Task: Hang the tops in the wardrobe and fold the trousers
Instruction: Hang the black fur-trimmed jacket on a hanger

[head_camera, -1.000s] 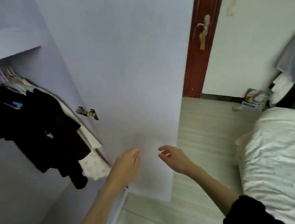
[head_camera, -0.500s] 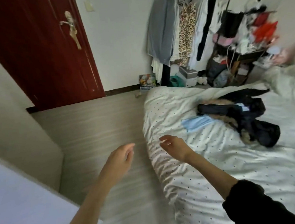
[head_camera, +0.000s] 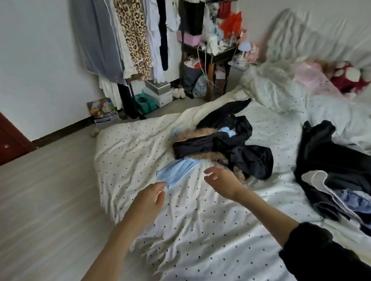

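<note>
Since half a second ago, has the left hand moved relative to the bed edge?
Yes. The left hand was over the floor beside the bed; it has crossed the edge and now reaches over the spotted sheet, fingertips by the light blue garment.

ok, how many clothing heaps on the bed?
2. A dark fur-trimmed pile mid-bed, just beyond the right hand, and a black-and-denim pile at the right edge, partly cut off by the frame.
</note>
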A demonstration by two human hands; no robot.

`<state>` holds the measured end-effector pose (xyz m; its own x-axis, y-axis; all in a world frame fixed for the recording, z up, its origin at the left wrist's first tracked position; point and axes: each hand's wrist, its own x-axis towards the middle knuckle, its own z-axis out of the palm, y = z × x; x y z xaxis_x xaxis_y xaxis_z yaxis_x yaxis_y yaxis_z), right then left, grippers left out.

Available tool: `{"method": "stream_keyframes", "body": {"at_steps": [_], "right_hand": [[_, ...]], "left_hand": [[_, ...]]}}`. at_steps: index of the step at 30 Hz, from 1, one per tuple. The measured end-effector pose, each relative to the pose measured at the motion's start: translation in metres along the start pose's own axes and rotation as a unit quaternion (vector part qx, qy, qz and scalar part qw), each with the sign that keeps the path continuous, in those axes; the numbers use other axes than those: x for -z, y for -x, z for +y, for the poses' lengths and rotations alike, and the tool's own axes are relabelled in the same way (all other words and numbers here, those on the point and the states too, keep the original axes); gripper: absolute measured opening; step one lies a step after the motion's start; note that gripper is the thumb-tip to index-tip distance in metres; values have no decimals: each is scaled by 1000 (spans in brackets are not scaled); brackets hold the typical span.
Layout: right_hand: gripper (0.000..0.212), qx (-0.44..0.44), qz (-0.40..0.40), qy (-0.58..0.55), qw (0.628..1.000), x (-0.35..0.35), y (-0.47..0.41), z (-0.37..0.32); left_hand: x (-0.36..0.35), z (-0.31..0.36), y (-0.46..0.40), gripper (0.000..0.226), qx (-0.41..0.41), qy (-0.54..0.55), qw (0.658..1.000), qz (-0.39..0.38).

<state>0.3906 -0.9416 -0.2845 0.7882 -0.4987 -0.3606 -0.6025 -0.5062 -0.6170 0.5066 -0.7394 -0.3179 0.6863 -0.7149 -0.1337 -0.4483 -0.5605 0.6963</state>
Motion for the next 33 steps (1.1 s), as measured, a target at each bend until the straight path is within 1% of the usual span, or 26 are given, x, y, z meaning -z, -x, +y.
{"method": "stream_keyframes", "body": {"at_steps": [2,4,7,9,12,15,19,21,23,25,26,28,30,31,33], "right_hand": [[35,-20,9,7,1000,13,-27,9],[36,-45,21,11,999,27,-63,19],[33,-72,34,2,997,45,-123,32],[36,-83,34,1,996,53,-157,38],[38,-97,35,4,995,57,-207,51],[39,-99,32,-10,995,51,-248,63],[37,-89,46,-19,995,44,-277,71],[36,-90,51,-29,994,41,-281,72],[35,-103,50,-34,993,38,-291,79],[33,-115,51,-33,991,36,-295,81],[32,-123,51,-35,990,34,-296,83],[31,-137,49,-45,988,32,-297,82],[30,-155,52,-62,985,30,-299,81],[31,-170,56,-73,981,29,-300,80],[38,-215,63,-97,970,27,-305,80]], "left_hand": [[-5,4,-37,34,-21,-9,1000,-7],[-12,4,-84,34,-42,-27,998,-32],[-20,-3,-166,36,-48,-45,995,-73],[-23,-9,-212,37,-50,-67,992,-90],[-34,-20,-279,38,-60,-85,990,-90],[-50,-33,-338,43,-48,-95,990,-88],[-70,-43,-383,52,-22,-113,987,-108],[-76,-44,-390,57,-9,-151,983,-104],[-89,-45,-399,63,18,-180,976,-120],[-99,-44,-396,57,46,-193,970,-143],[-103,-42,-394,47,44,-208,967,-140],[-109,-37,-384,24,0,-243,964,-110],[-109,-30,-373,16,-58,-260,960,-81],[-108,-26,-368,14,-92,-255,960,-72],[-107,-19,-357,9,-171,-184,966,-68]]}}
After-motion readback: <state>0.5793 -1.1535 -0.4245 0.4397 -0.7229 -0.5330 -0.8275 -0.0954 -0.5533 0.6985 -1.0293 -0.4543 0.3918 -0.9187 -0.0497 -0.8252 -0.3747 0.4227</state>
